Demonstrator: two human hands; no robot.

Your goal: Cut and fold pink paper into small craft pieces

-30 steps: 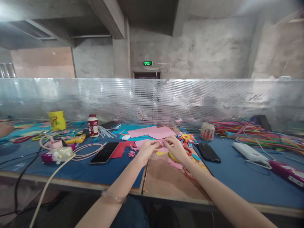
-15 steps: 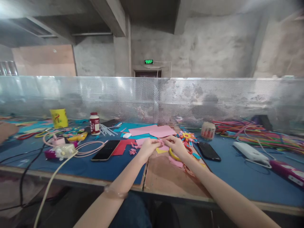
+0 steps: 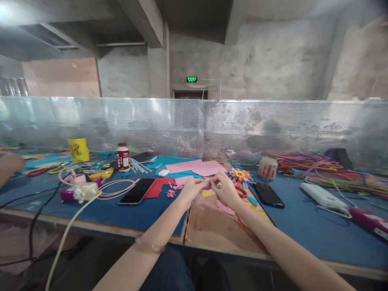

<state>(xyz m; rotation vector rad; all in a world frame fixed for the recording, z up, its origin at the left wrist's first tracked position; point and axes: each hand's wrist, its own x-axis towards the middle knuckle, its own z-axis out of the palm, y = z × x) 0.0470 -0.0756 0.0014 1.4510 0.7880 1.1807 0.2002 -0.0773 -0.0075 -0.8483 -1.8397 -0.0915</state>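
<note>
My left hand (image 3: 191,190) and my right hand (image 3: 224,189) meet over the middle of the table, fingertips pinched together. Between them is a small piece of pink paper (image 3: 208,180), mostly covered by the fingers. A small round shiny thing, perhaps a ring, shows at the fingers of my right hand. Behind the hands lie large pink paper sheets (image 3: 184,166) on blue paper. Beside my left hand are folded pink paper strips (image 3: 171,193) and red paper (image 3: 153,191). A multicoloured paper flower (image 3: 240,175) lies just beyond my right hand, with red-handled scissors (image 3: 242,192) partly under it.
A phone (image 3: 138,191) lies left and another black phone (image 3: 268,195) right. Farther out are a bottle (image 3: 123,157), a yellow roll (image 3: 79,150), a jar (image 3: 267,168), cables, a white power bank (image 3: 323,195) and colourful strips (image 3: 321,173). Another person's hand (image 3: 11,165) is at far left.
Both hands stay together at the same spot. The right-hand fingers have turned, and the pink paper between the fingertips is less visible. The whole view has shifted slightly.
</note>
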